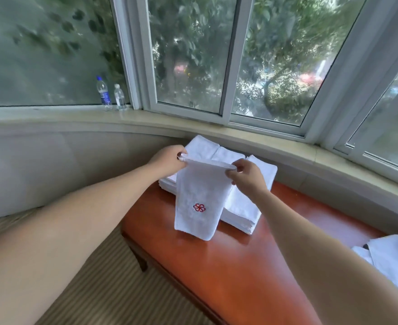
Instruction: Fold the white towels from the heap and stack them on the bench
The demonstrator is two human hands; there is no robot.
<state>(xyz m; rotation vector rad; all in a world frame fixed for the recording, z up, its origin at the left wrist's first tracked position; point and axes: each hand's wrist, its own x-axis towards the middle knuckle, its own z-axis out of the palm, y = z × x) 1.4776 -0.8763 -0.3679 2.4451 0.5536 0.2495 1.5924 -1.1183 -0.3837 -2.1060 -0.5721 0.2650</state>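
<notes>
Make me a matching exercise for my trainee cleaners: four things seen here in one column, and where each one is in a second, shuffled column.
Things:
1. towel with red emblem
2. folded stacks
3. water bottles
4. unfolded heap

Places:
A. on the window sill, left
B. at the bench's near right end
C. hanging from the left hand and right hand, pinched at its top edge
D. on the bench's far end, by the sill

Pairs: 1-C, 2-D, 3-A, 4-B
</notes>
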